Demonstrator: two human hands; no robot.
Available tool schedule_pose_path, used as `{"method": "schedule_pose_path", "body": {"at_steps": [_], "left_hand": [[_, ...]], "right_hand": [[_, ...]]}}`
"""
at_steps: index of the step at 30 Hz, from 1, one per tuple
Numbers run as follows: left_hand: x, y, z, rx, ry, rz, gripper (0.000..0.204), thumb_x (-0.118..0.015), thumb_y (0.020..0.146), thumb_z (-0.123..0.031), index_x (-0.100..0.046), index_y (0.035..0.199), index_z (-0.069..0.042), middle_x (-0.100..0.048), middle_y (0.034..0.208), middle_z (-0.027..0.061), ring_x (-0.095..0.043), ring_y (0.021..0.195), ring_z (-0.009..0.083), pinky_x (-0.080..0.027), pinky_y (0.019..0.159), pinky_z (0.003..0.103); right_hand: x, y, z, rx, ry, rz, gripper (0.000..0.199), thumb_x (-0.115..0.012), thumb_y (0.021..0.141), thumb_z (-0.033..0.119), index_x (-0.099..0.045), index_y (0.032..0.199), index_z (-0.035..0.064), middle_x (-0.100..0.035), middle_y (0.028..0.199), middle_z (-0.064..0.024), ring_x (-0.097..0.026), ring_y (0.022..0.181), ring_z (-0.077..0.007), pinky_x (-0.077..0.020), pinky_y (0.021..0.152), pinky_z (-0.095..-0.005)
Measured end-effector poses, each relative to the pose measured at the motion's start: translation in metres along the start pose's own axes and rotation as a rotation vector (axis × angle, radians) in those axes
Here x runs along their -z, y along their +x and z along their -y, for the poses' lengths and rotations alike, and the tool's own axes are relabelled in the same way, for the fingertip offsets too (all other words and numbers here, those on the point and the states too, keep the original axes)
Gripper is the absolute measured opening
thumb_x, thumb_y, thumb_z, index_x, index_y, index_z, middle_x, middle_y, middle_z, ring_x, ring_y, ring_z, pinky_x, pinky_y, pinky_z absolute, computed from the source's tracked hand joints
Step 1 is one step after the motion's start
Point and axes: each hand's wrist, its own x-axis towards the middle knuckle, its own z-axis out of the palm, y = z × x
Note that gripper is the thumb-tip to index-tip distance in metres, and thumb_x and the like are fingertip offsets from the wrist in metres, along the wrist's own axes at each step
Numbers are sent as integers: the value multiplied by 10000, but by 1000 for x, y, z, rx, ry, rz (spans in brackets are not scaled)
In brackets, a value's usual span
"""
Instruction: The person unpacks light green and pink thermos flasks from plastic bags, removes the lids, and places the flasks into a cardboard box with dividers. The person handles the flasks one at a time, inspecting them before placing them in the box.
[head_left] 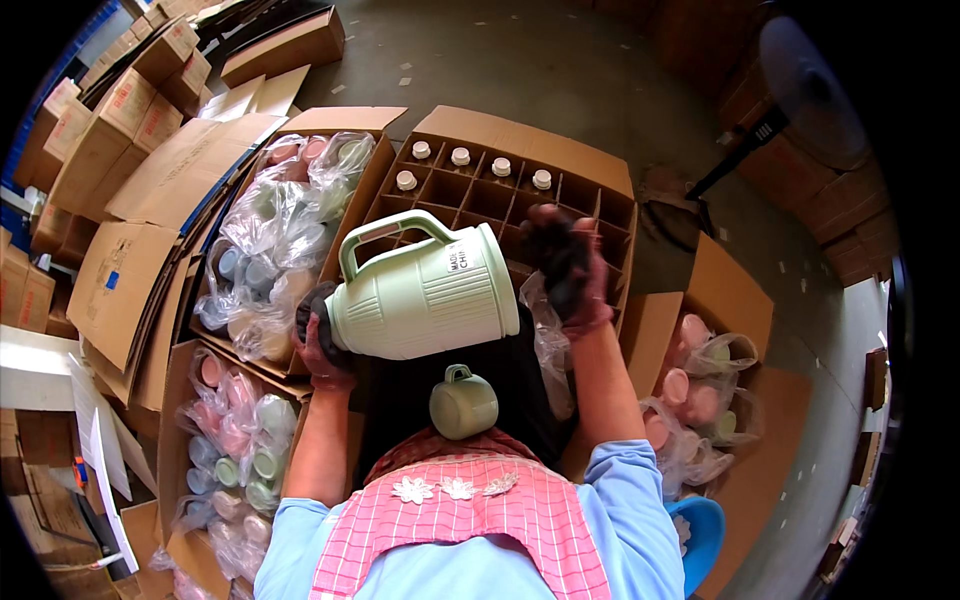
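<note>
A pale green, ribbed jug-shaped thermos (430,295) with a big handle lies sideways in front of me, its wide base to the right. My left hand (325,335), in a dark and maroon glove, is closed round its narrow left end. Just off the base is my right hand (570,270), gloved the same way and holding nothing I can see; its fingers look loosely bent and apart, slightly blurred. On my lap below the thermos rests a small green cup (464,405) with a handle. Some clear plastic wrap (545,350) hangs beside my right wrist.
Ahead stands a divided carton (520,120) with several white-capped items in its cells. Cartons of bagged pastel cups (265,235) sit at my left, another (690,390) at my right. Flattened cardboard (150,230) leans far left. A fan (810,85) stands at the upper right.
</note>
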Motion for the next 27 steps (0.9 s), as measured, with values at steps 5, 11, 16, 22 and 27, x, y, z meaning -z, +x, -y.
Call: {"method": "schedule_pose_path", "body": {"at_steps": [5,11,16,22,27], "left_hand": [[-5,-19,18,479,-131,140,450,-585,820,-179,-513,1233,-17,-563,1136,231,-547,1042,389,-413,934,439],[-10,-2,5,624,-566,79,399,-592,810,-155,-555,1176,1,-609,1087,192,-572,1027,337,-431,923,403],[4,-9,-2,437,-107,213,373,-586,820,-134,-551,1168,-6,-603,1111,169,-569,1049,304,-433,934,376],[14,6,-29,533,-509,215,319,-533,858,-131,-566,1153,-13,-574,1150,186,-567,1040,317,-426,942,384],[42,-50,-14,462,-99,217,348,-523,837,-167,-574,1138,1,-598,1119,179,-538,1066,337,-375,970,406]], "right_hand": [[-53,-31,73,621,-14,819,394,-579,874,408,-565,1081,73,-577,1006,-56,-541,911,-208,-423,852,-321],[-87,-49,8,520,-431,395,335,-592,863,369,-594,748,53,-585,701,-90,-552,614,-211,-447,569,-324],[-142,-47,94,735,-309,1043,284,-584,883,297,-634,756,47,-574,624,-107,-553,569,-187,-455,509,-308],[-107,-67,2,222,-919,224,213,-625,826,227,-635,764,23,-596,662,-62,-542,550,-156,-447,519,-270],[-121,-74,48,451,-392,445,296,-636,822,280,-617,739,-3,-604,649,-84,-569,570,-197,-452,555,-283]]}}
